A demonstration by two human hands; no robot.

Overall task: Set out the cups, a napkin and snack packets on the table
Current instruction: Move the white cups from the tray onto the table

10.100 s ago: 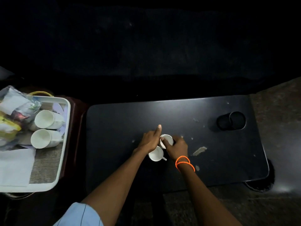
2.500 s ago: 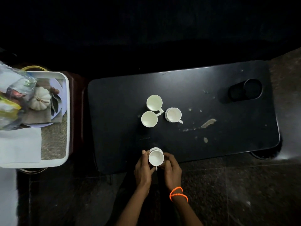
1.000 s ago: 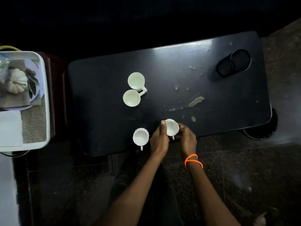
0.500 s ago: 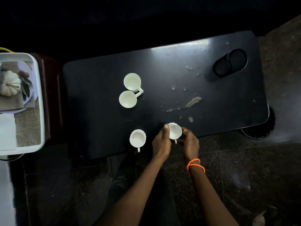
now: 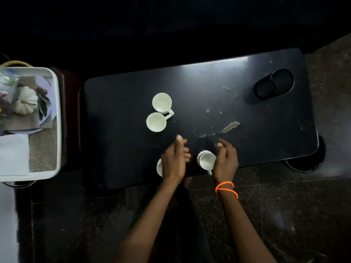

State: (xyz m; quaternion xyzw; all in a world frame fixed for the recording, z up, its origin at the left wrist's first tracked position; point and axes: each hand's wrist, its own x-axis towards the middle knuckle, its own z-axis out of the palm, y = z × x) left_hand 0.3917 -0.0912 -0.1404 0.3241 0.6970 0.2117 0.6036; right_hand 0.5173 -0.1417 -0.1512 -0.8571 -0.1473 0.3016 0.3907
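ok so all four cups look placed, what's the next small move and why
Probably reach the left hand to the tray for the napkin: both hands look empty, four cups stand on the table, and napkin and packets remain in the tray.

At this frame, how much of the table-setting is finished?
Four white cups are on the black table: two far cups and two near its front edge. Left hand and right hand hold nothing, open beside them. The napkin and snack packets remain in the tray.
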